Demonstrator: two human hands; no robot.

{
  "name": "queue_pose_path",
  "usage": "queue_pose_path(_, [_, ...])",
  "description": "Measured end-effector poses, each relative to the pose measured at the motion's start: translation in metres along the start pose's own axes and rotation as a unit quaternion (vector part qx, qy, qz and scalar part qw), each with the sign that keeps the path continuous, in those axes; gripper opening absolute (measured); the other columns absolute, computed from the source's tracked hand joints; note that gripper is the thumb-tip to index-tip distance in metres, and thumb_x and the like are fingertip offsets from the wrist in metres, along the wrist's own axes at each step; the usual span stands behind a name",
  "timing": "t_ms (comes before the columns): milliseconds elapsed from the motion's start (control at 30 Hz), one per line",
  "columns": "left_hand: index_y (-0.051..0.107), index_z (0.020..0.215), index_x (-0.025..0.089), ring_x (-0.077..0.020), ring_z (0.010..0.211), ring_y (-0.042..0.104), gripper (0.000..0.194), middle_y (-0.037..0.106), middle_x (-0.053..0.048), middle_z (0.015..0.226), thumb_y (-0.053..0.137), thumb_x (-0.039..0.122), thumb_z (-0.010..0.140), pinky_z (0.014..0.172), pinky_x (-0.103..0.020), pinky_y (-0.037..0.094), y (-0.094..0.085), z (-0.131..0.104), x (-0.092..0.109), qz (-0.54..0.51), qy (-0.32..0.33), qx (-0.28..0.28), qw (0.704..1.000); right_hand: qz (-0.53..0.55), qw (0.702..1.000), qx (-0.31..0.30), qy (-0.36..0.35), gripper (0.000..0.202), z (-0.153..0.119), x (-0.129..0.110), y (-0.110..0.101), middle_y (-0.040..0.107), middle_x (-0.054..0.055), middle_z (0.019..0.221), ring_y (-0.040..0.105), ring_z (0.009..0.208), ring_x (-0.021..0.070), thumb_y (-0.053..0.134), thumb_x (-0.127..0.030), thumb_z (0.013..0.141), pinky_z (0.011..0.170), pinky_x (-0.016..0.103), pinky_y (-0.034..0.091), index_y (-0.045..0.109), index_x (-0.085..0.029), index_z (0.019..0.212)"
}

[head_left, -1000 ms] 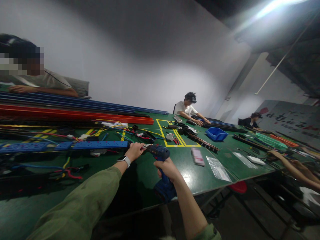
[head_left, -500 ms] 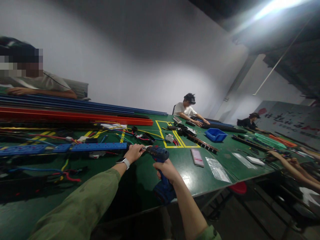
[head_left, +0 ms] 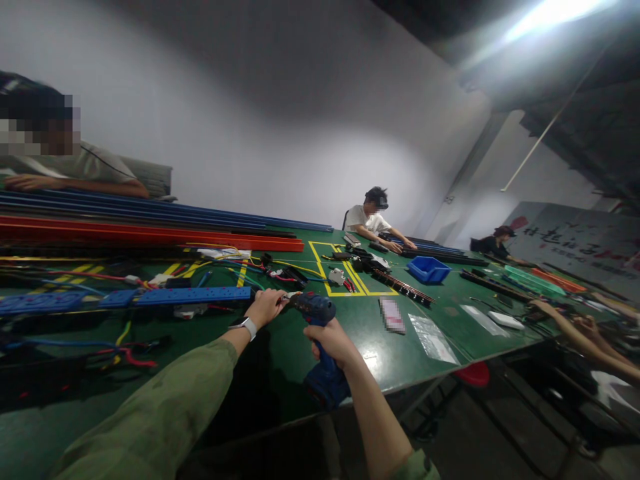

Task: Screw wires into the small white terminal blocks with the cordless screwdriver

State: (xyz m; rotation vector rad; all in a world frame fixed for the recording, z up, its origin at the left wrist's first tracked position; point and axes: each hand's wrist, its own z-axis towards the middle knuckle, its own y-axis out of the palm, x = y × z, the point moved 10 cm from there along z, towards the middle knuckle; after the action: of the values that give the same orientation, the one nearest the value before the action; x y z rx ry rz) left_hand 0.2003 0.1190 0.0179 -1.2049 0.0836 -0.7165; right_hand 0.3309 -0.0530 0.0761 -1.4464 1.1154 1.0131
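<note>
My right hand (head_left: 331,341) is wrapped around the grip of a blue cordless drill (head_left: 327,380), its chuck pointing left. The bit end reaches the fingertips of my left hand (head_left: 265,308), which are closed at the right end of a blue socket strip (head_left: 195,295). What those fingers pinch is hidden behind them and too small to tell. The strip lies lengthwise across the left of the green table (head_left: 280,373). Red, yellow and blue wires (head_left: 125,350) lie in front of it, and more loose wiring lies behind it.
Red channel (head_left: 150,233) and blue rails (head_left: 210,215) lie along the far side. To the right are a phone-like item (head_left: 392,315), a clear plastic bag (head_left: 431,339) and a blue bin (head_left: 429,269). A co-worker (head_left: 367,217) sits opposite; other people work at both sides.
The whole view has shifted slightly, with things appearing a little further left. Both hands and the drill keep nearly the same position relative to the strip.
</note>
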Motion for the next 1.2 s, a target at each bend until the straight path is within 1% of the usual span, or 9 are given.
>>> queue_pose_path(167, [0.065, 0.108, 0.026, -0.0259, 0.099, 0.059, 0.031, 0.069, -0.009, 0.095, 0.046, 0.044, 0.091, 0.085, -0.037, 0.033, -0.004, -0.001, 0.002, 0.003, 0.004, 0.008, 1.0, -0.003, 1.0, 0.001, -0.008, 0.018, -0.001, -0.003, 0.0, 0.046, -0.009, 0.041, 0.046, 0.034, 0.0103, 0.058, -0.022, 0.072, 0.037, 0.019, 0.032, 0.054, -0.018, 0.088])
queue_pose_path(367, [0.066, 0.107, 0.025, -0.0258, 0.1, 0.058, 0.031, 0.069, -0.009, 0.095, 0.046, 0.043, 0.091, 0.086, -0.037, 0.034, -0.008, -0.003, 0.005, -0.014, 0.001, 0.005, 1.0, 0.001, 1.0, -0.003, 0.003, 0.012, -0.002, -0.002, 0.001, 0.045, -0.009, 0.04, 0.046, 0.034, 0.0106, 0.058, -0.022, 0.072, 0.037, 0.02, 0.033, 0.052, -0.018, 0.081])
queue_pose_path(600, [0.066, 0.106, 0.025, -0.0262, 0.1, 0.058, 0.032, 0.069, -0.009, 0.096, 0.046, 0.045, 0.09, 0.087, -0.036, 0.034, -0.006, -0.002, 0.003, -0.014, -0.001, 0.002, 1.0, 0.006, 1.0, -0.008, -0.008, 0.011, -0.003, -0.003, 0.002, 0.044, -0.009, 0.04, 0.045, 0.034, 0.0108, 0.058, -0.023, 0.072, 0.037, 0.02, 0.032, 0.051, -0.019, 0.079])
queue_pose_path(800, [0.065, 0.106, 0.024, -0.0262, 0.099, 0.058, 0.029, 0.068, -0.01, 0.097, 0.048, 0.041, 0.09, 0.086, -0.037, 0.034, -0.005, -0.002, 0.003, -0.015, -0.003, -0.002, 1.0, 0.006, 1.0, 0.01, -0.025, 0.014, -0.004, -0.003, 0.0, 0.042, -0.01, 0.039, 0.043, 0.033, 0.01, 0.058, -0.026, 0.072, 0.037, 0.02, 0.03, 0.052, -0.019, 0.082])
queue_pose_path(900, [0.063, 0.105, 0.022, -0.0264, 0.099, 0.058, 0.027, 0.068, -0.01, 0.097, 0.048, 0.037, 0.089, 0.087, -0.037, 0.034, -0.006, -0.003, 0.003, -0.01, -0.002, 0.003, 1.0, 0.009, 0.999, 0.011, -0.04, 0.013, -0.011, -0.007, -0.001, 0.045, -0.009, 0.042, 0.044, 0.034, 0.0101, 0.059, -0.026, 0.072, 0.038, 0.021, 0.032, 0.053, -0.018, 0.082])
queue_pose_path(1033, [0.062, 0.105, 0.022, -0.027, 0.099, 0.058, 0.025, 0.067, -0.011, 0.097, 0.048, 0.035, 0.089, 0.087, -0.038, 0.036, -0.007, -0.004, 0.002, -0.009, 0.002, 0.012, 1.0, 0.024, 0.997, 0.025, -0.072, 0.017, -0.028, -0.01, -0.008, 0.052, -0.006, 0.052, 0.048, 0.037, 0.0107, 0.06, -0.031, 0.075, 0.04, 0.022, 0.035, 0.055, -0.018, 0.085])
queue_pose_path(1133, [0.062, 0.105, 0.022, -0.0267, 0.096, 0.06, 0.023, 0.067, -0.011, 0.097, 0.05, 0.032, 0.087, 0.087, -0.037, 0.038, -0.009, -0.003, 0.004, -0.023, 0.013, 0.017, 1.0, 0.024, 0.995, 0.054, -0.08, 0.02, -0.042, -0.004, -0.017, 0.048, -0.007, 0.045, 0.049, 0.037, 0.0126, 0.06, -0.036, 0.078, 0.041, 0.023, 0.036, 0.058, -0.018, 0.087])
queue_pose_path(1200, [0.062, 0.106, 0.022, -0.0262, 0.097, 0.06, 0.024, 0.068, -0.011, 0.098, 0.052, 0.029, 0.085, 0.087, -0.036, 0.04, -0.01, -0.003, 0.004, -0.039, 0.013, 0.019, 0.999, 0.021, 0.992, 0.081, -0.092, 0.024, -0.048, 0.0, -0.025, 0.05, -0.006, 0.044, 0.05, 0.038, 0.0136, 0.059, -0.04, 0.079, 0.044, 0.024, 0.037, 0.06, -0.017, 0.088])
